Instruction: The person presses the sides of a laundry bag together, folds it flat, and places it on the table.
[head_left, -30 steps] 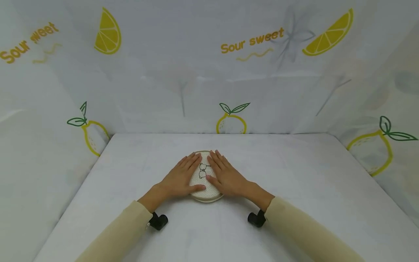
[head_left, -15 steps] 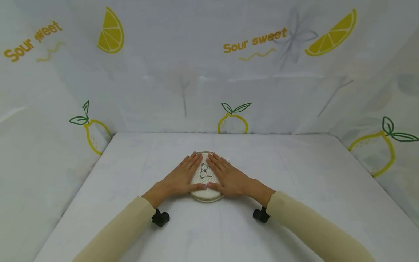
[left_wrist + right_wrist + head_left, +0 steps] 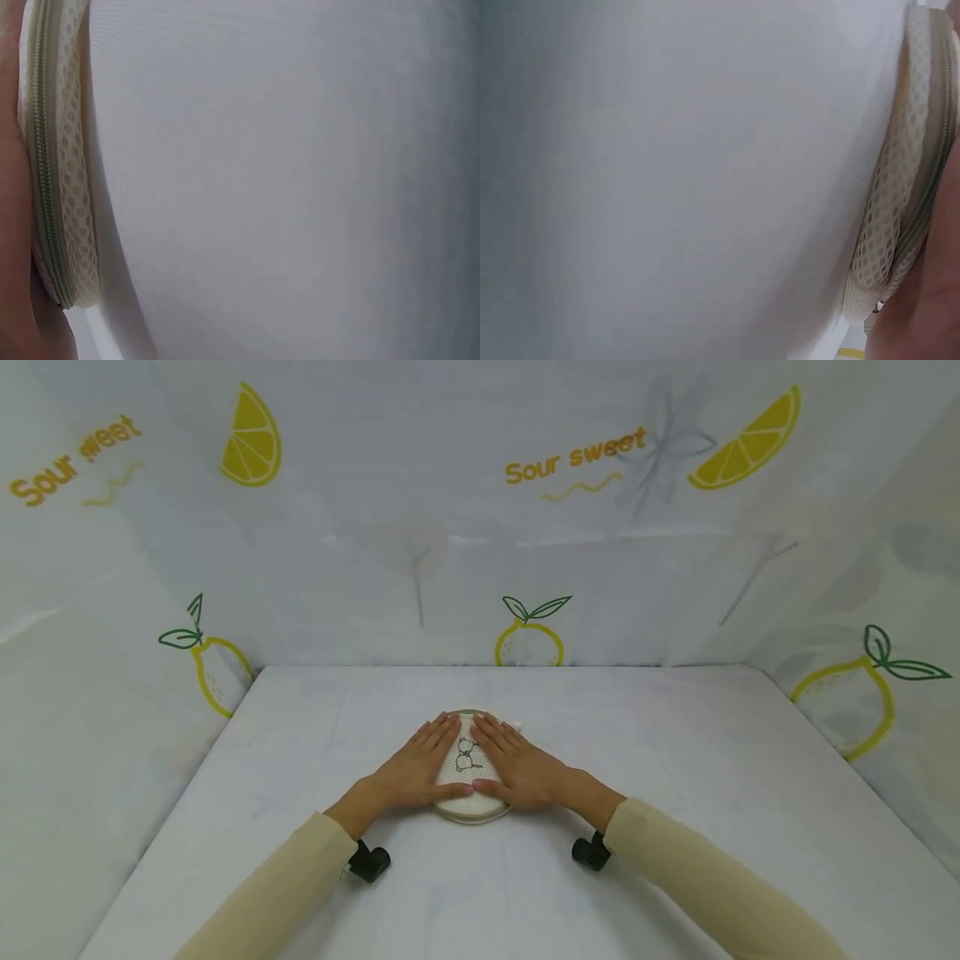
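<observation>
A round cream mesh pouch [image 3: 470, 772] with a zip round its edge and a black drawing of glasses on top lies flat on the white table [image 3: 675, 793]. My left hand [image 3: 417, 767] rests flat on its left half, fingers straight. My right hand [image 3: 519, 766] lies flat on its right half, fingers straight, thumbs almost meeting at the near side. In the left wrist view the pouch's mesh side and zip [image 3: 56, 165] show at the left edge. In the right wrist view the pouch's mesh rim [image 3: 900, 195] shows at the right edge.
White walls printed with lemons and the words "Sour sweet" close in the table at the back [image 3: 525, 527], left [image 3: 112, 677] and right [image 3: 870, 685]. Black wrist cameras [image 3: 367, 862] sit under both cream sleeves. A small white bit [image 3: 514, 725] pokes out behind the pouch.
Both hands stay flat on the pouch. The thumbs have drawn slightly closer together at its near edge; the view shifted a little.
</observation>
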`<state>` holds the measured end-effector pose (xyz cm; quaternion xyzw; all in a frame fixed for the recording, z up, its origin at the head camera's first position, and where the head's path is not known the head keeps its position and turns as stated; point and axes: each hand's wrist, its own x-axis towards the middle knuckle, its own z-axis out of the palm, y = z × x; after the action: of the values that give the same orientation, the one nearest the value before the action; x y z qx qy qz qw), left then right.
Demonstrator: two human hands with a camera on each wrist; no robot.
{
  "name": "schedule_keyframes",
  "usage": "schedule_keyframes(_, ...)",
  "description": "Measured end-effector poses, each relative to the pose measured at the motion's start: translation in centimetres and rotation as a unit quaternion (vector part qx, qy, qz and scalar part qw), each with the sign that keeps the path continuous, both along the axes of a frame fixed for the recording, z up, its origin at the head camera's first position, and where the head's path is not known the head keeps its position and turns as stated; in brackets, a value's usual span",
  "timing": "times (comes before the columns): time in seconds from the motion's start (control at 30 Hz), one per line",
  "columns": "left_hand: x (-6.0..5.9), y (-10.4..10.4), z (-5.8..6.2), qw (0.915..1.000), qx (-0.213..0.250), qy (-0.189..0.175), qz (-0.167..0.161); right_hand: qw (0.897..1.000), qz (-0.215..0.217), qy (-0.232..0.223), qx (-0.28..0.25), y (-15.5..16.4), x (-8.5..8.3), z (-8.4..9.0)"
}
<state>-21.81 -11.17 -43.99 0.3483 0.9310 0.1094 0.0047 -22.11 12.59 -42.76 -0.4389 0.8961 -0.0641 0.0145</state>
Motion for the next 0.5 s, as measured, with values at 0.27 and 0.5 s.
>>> schedule_keyframes(0.27,0.09,0.04,-0.33,0.9999,0.005,0.015,-0.001,0.999,0.007,-0.001,-0.034,0.13,0.09,-0.36)
schedule_keyframes(0.5,0.09,-0.11,-0.15,0.9994,0.015,0.029,-0.011,0.999,0.004,-0.007,-0.044,0.01,-0.02,-0.39)
